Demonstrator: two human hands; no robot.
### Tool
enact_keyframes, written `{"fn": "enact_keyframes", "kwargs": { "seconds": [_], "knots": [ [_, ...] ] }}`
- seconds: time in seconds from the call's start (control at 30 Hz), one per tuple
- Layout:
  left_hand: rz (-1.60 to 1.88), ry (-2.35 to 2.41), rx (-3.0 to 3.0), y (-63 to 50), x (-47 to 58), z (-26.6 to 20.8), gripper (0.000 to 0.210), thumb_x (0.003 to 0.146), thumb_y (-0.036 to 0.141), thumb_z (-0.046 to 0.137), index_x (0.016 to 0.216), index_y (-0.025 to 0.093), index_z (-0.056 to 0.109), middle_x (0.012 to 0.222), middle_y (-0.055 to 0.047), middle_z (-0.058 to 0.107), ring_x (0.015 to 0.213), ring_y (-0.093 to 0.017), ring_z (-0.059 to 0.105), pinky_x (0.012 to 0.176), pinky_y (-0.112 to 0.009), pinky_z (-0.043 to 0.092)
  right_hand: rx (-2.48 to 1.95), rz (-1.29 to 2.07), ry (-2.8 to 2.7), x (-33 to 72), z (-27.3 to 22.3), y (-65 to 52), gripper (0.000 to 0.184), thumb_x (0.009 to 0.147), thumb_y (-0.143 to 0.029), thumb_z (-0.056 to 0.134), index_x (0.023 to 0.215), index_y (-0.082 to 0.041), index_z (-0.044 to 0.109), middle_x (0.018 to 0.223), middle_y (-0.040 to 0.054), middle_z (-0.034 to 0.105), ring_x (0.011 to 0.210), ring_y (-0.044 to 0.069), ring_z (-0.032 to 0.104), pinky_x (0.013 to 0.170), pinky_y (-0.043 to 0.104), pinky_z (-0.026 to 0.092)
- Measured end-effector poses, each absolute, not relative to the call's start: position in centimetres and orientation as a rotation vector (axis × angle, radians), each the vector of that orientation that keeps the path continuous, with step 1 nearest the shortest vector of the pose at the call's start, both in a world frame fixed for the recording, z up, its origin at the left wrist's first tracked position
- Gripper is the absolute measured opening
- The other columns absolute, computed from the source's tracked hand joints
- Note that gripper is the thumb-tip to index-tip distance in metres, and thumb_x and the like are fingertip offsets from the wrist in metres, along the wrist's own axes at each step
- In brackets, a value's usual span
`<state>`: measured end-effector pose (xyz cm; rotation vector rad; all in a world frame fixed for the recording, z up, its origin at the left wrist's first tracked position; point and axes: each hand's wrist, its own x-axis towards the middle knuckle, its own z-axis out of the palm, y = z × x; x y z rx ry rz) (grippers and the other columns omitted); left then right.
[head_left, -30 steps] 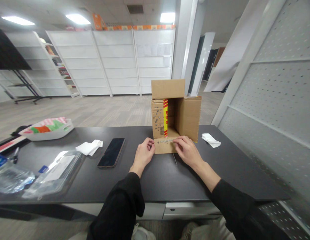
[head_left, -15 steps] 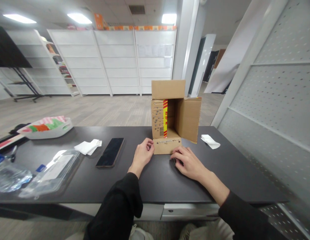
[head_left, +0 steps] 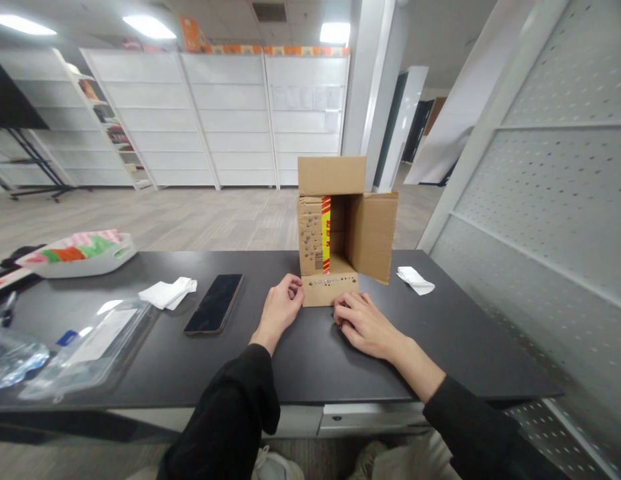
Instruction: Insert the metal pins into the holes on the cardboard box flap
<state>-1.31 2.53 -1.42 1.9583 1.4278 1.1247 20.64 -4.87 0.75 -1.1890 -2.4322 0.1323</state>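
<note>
A cardboard box (head_left: 378,233) lies on its side, with its opening facing me and flaps spread up, right, left and down. Small round grey studs and holes dot the left flap, and a row of them crosses the lower flap (head_left: 320,293). My left hand (head_left: 280,307) is closed at the lower flap's left edge, its fingertips touching or nearly touching the cardboard. Just in front of that flap's right part, my right hand (head_left: 363,323) is closed in a pinch, fingers curled down. Whatever is between the fingers of either hand is too small or hidden to make out.
On the dark table (head_left: 310,373) lie a phone (head_left: 213,304), crumpled white tissues (head_left: 169,293), another tissue (head_left: 415,280), a clear plastic case (head_left: 97,347) and a water bottle (head_left: 13,357). A white basket (head_left: 85,267) holds coloured cloth. A perforated panel (head_left: 555,200) stands at right.
My right hand has shifted slightly left along the lower flap, with its fingers still curled. My left hand keeps its place at the flap's edge. The whole view has turned a little right.
</note>
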Motion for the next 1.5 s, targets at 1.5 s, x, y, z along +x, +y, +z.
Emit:
{"fn": "enact_keyframes", "kwargs": {
  "seconds": [1.5],
  "knots": [
    [1.102,1.422,1.955,2.5,-1.4,-1.4,0.012,0.083,0.027,0.053,0.092,0.021,0.060,0.081,0.001,0.067,0.063,-0.011,0.057,0.064,-0.023,0.042,-1.093,0.038,-1.582,20.5,-0.5,0.5,0.008,0.094,-0.026,0.052,0.100,-0.022,0.054,0.089,0.0051,0.064,0.079,0.019,0.062,0.074,0.034,0.051]
  ]
}}
